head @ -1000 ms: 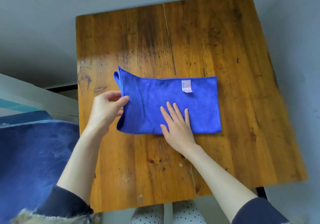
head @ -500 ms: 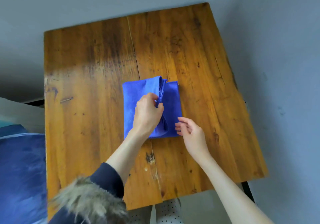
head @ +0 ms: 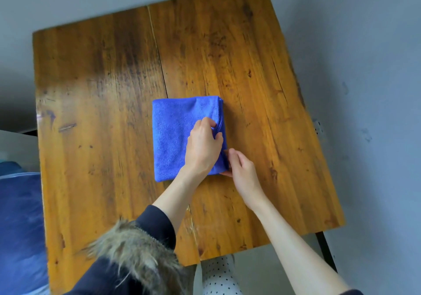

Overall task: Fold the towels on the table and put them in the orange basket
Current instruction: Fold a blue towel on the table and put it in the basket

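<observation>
The blue towel (head: 175,139) lies folded on the wooden table (head: 95,112). The left hand (head: 202,146) pinches its right edge; the right hand (head: 242,169) pinches its near corner.

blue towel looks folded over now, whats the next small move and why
Probably let go and press the top layer flat. The blue towel lies folded on the wooden table, but the left hand pinches its right edge, where the fabric bunches, and the right hand grips the near right corner. No orange basket is in view.
</observation>
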A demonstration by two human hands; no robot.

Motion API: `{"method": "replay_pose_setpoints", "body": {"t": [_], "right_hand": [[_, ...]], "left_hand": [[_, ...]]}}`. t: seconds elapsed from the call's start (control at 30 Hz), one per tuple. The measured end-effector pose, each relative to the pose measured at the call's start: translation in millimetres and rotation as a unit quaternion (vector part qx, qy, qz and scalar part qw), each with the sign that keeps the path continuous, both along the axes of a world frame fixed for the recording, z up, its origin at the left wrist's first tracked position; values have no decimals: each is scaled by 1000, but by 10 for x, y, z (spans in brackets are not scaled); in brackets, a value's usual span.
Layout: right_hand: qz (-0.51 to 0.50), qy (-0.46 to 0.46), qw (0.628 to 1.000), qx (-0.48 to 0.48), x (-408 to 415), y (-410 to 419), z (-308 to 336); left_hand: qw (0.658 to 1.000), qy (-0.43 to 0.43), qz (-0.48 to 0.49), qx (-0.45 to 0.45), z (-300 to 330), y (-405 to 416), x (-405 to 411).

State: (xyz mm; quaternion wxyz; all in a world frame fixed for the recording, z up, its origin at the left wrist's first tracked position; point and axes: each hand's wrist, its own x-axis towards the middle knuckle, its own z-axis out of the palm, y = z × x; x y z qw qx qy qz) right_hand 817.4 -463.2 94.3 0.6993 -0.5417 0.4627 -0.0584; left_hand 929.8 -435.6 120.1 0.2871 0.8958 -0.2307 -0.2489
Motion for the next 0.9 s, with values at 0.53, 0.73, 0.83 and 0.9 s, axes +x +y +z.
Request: {"method": "replay_pose_setpoints", "body": {"t": [0.53,0.73,0.83,0.9], "right_hand": [[31,208,951,-228,186,-46,85],[100,34,858,-503,513,32,115],[220,93,812,-533,798,-76,-30],[273,151,778,-545,880,-185,-180]], "left_hand": [[922,-279,-247,103,-396,733,339],[932,-268,-232,80,-410,683,331],[943,-267,-192,56,-382,637,454],[942,-269,-187,73,-400,619,566]]}}
